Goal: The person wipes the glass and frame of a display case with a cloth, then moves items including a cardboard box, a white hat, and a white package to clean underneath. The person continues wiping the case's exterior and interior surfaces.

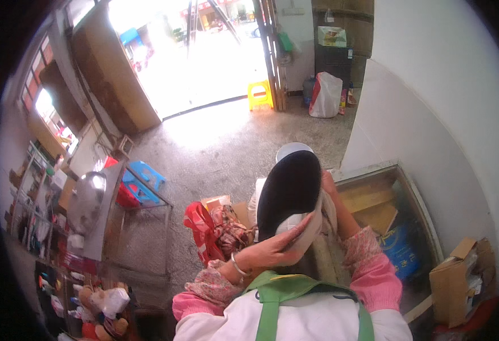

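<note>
In front of my chest I hold up what looks like a sun hat [290,187], with a broad black surface facing up and pale cloth along its near side. My left hand [270,253], a silver bangle at its wrist, lies along the near cloth edge with its fingers nearly straight. On the far right edge my right hand [329,187] grips the cloth, its fingers partly hidden by the hat. A white round container [294,150] shows just beyond the hat. Left of the hat are a red bag [200,228] and a bundle of patterned cloth [228,230].
A glass-fronted case [366,172] with cardboard inside stands at right, near an open carton [451,281]. At left is a metal-framed table [113,209], with blue plastic stools [145,183] beside it. A yellow stool [261,96] stands by the bright doorway.
</note>
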Demonstrator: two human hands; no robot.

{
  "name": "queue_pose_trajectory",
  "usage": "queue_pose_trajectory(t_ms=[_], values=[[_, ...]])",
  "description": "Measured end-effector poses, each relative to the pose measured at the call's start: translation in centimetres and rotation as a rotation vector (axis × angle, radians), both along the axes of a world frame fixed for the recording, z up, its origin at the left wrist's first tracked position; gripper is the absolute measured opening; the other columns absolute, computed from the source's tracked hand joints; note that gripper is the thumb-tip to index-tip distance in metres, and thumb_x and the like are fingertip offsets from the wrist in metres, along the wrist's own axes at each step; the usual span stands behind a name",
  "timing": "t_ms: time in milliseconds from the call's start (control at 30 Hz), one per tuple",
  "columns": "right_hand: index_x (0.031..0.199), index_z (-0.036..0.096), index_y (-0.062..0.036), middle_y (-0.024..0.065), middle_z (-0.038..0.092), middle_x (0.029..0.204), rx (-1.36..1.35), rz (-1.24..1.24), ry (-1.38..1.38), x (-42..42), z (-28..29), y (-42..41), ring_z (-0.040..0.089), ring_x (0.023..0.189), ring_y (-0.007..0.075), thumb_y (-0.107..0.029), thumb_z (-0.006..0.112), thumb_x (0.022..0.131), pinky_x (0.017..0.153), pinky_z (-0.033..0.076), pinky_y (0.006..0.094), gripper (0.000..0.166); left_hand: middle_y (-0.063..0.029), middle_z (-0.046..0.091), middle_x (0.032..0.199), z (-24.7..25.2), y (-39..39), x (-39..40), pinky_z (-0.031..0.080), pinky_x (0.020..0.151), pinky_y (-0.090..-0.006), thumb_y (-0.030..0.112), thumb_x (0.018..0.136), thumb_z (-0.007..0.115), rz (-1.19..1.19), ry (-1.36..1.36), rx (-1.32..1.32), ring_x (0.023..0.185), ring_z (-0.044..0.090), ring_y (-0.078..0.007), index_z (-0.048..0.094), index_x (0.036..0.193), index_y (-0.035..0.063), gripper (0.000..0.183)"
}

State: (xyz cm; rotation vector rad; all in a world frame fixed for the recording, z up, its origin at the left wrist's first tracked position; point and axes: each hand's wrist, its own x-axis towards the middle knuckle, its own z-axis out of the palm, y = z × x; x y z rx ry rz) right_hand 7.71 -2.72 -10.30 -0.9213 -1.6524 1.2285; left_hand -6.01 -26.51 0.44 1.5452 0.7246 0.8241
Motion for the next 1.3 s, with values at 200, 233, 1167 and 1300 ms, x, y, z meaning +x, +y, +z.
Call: queue_pose_trajectory(t_ms=[200,233,1167,1300], values=[[0.069,0.062,0.0020,0.0174,0.061,0.103,0.352,-0.002,0.023,0.1,8.9,-10.3,0.059,0.084,0.0259,-0.011,0.072,0.068,0.077,0.048,0.0333,0.017,-0.0102,0.041,0.139,-5.1,1.5,-1.5,0.033,0.105,-0.0492,0.068,0.087,0.033,0.138,-0.985,-0.655,0.126,0.042,-0.0245,0.026,0.144,0.0131,0.079],[0.066,0.060,0.0018,0.0197,0.060,0.106,0.545,0.017,-0.079,-0.2,9.7,-11.6,0.059,0.087,0.0284,-0.012,0.073,0.065,0.074,0.049,0.0355,0.018,-0.0095,0.043,0.138,-5.7,2.2,-0.5,0.032,0.108,-0.0432,0.065,0.090,0.031,0.365,-1.007,-0.724,0.126,0.042,-0.0241,0.025,0.144,0.0100,0.077],[0.070,0.067,-0.0043,0.0203,0.057,0.108,0.872,0.010,-0.666,0.6,10.4,-17.6,0.053,0.096,0.0341,-0.025,0.068,0.068,0.075,0.050,0.0412,0.021,-0.0115,0.047,0.132,-5.6,2.5,3.0,0.036,0.105,-0.0381,0.058,0.095,0.031,-0.022,-1.383,-0.621,0.120,0.047,-0.0253,0.037,0.138,0.0099,0.065],[0.060,0.063,-0.0033,0.0231,0.055,0.115,0.907,-0.026,-0.524,0.8,11.5,-19.5,0.051,0.099,0.0359,-0.023,0.069,0.062,0.075,0.048,0.0431,0.021,-0.0118,0.047,0.132,-5.6,3.3,3.5,0.035,0.106,-0.0383,0.059,0.094,0.032,0.232,-1.327,-0.473,0.121,0.046,-0.0260,0.037,0.137,0.0113,0.064]])
